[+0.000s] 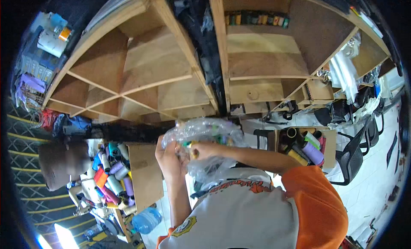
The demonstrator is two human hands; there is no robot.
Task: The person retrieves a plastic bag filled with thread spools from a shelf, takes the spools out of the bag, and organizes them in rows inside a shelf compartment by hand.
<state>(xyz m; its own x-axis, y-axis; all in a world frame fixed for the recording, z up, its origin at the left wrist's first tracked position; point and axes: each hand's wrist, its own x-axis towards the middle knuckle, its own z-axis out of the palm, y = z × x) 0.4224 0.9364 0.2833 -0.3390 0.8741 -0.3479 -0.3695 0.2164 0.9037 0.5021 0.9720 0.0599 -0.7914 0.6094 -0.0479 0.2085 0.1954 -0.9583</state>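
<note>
A clear plastic bag point(205, 128) with small, colourful spool-like items inside is in front of my chest. My left hand point(170, 157) is at the bag's left side, fingers bent and closed on its plastic. My right hand point(205, 150) reaches across the bag's opening with its fingers curled close to the left hand. At its fingertips shows a small, brownish round-ended item point(195, 154), which looks like a small thread spool. The bag's film hides part of the contents and some fingertips.
A wooden shelf unit point(180, 79) stands ahead, with a row of small spools point(257, 19) in an upper compartment. Cardboard boxes of large thread cones are at left point(145, 174) and right point(329, 142). A water jug point(147, 220) and black chair point(357, 142) stand nearby.
</note>
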